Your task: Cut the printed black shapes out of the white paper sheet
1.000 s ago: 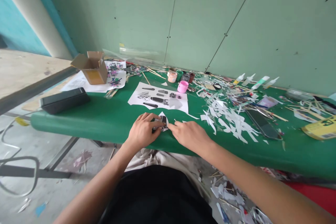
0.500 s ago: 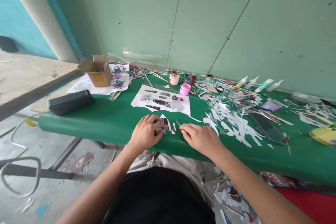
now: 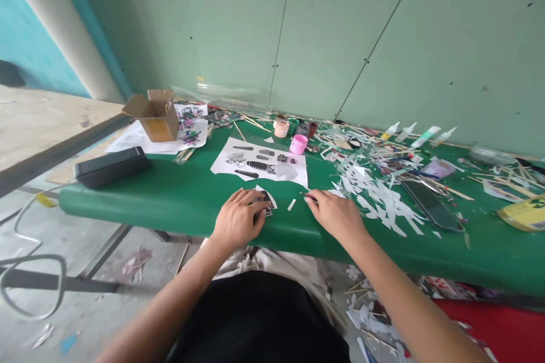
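My left hand point(image 3: 239, 217) lies on the near edge of the green table point(image 3: 179, 193), fingers curled over a small printed paper cut-out point(image 3: 267, 199) and pressing it down. My right hand point(image 3: 334, 212) rests to the right of it, fingers pinched around a thin tool whose tip pokes out toward the left; I cannot name the tool. A small white paper sliver point(image 3: 292, 205) lies between the hands. Behind them is a white printed sheet point(image 3: 260, 163) with black shapes.
A heap of white paper scraps point(image 3: 374, 193) and sticks spreads to the right, with a dark phone point(image 3: 432, 206). Pink cup point(image 3: 298, 144) and small pots stand at the back, glue tubes point(image 3: 419, 135) by the wall. A cardboard box point(image 3: 155, 114) and black case point(image 3: 111, 165) sit left.
My right hand has drawn away to the right from the cut-out, leaving a small white sliver on the table. My left hand has stayed on the cut-out.
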A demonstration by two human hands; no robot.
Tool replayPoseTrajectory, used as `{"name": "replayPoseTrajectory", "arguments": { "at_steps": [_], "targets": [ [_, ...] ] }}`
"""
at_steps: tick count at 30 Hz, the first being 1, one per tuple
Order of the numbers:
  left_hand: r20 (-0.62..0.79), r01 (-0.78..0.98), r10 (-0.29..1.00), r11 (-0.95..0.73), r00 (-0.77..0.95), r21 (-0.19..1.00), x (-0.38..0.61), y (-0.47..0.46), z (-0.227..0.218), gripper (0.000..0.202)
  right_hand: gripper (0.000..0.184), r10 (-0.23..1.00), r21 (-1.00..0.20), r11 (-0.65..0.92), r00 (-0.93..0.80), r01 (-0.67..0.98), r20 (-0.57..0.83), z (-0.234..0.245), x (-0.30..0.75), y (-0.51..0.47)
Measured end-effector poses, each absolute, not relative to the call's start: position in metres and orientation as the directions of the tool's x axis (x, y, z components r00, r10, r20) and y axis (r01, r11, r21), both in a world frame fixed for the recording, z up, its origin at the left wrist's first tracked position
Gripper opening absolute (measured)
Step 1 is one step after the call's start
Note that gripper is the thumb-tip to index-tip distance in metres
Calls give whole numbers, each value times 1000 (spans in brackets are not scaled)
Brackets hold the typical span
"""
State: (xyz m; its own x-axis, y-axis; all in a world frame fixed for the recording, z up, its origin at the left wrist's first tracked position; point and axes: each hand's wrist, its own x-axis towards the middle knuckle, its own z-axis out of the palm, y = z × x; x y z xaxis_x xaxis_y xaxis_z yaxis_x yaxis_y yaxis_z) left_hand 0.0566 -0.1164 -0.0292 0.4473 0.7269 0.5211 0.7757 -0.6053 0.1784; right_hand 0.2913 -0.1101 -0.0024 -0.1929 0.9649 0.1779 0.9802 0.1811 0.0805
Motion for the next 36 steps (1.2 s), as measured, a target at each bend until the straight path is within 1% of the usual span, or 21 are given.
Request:
{"name": "replayPoseTrajectory", "arguments": {
  "at_steps": [1,3,8,11,13,16,22,26,29,32,36],
  "targets": [
    [526,784,727,-598,441,168,60,-121,-30,26,33,967,62,154,-164,986,194,1,289,-108],
    [524,816,743,-559,416,145,68,-131,-34,29,34,963,-13,175,-168,985,211,6,278,-107],
    [535,845,753,-520,383,127,82,-152,-49,42,32,917,-165,387,-358,907,177,11,245,-105],
    [571,828,724,-545,387,130,81,-154,-58,46,34,906,-220,419,-389,881,165,6,238,-104],
    [598,820,702,-558,386,126,79,-153,-62,44,34,911,-225,410,-383,884,154,2,236,-103],
    [621,819,688,-560,375,125,77,-152,-64,42,34,915,-208,398,-372,893,155,-3,235,-105],
    [619,822,699,-550,357,147,79,-153,-63,40,34,926,-179,368,-344,912,153,-6,238,-109],
    [626,820,698,-550,349,155,79,-153,-63,40,34,923,-186,378,-353,907,153,-6,240,-109],
    [627,816,695,-556,352,158,78,-153,-63,40,35,923,-167,379,-357,910,145,-4,239,-110],
    [629,814,692,-559,354,158,78,-152,-63,42,35,917,-85,395,-386,915,103,3,237,-110],
    [629,813,693,-560,353,160,78,-152,-63,40,36,893,100,446,-450,889,18,14,234,-109]
  ]
}}
